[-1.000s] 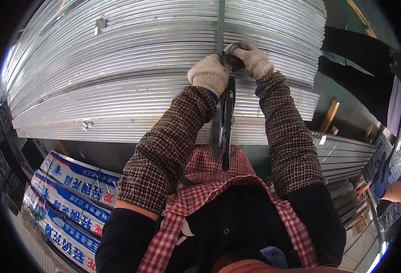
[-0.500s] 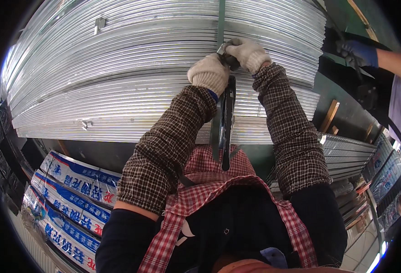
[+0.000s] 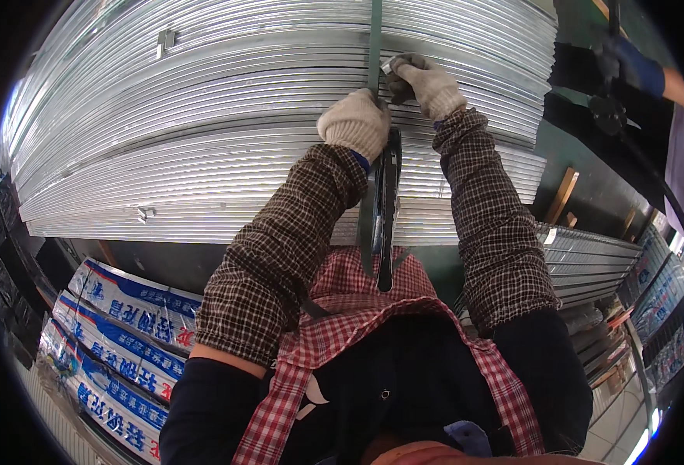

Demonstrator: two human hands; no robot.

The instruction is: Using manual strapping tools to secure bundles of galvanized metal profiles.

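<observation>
Strap [image 3: 375, 43] crosses stacked metal profiles [image 3: 202, 101] at upper centre of the frame, left hand [image 3: 354, 124] curled around it; right hand [image 3: 429, 87] pinches a small metal clip [image 3: 387, 67] beside it.

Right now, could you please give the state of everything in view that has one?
Left hand: curled beside green strap, grip hidden
Right hand: pinching metal clip
Green strap: straight across profiles
Profiles: stacked in rows
Black tool: one end toward apron
Two loose clips: lying on profiles
</observation>
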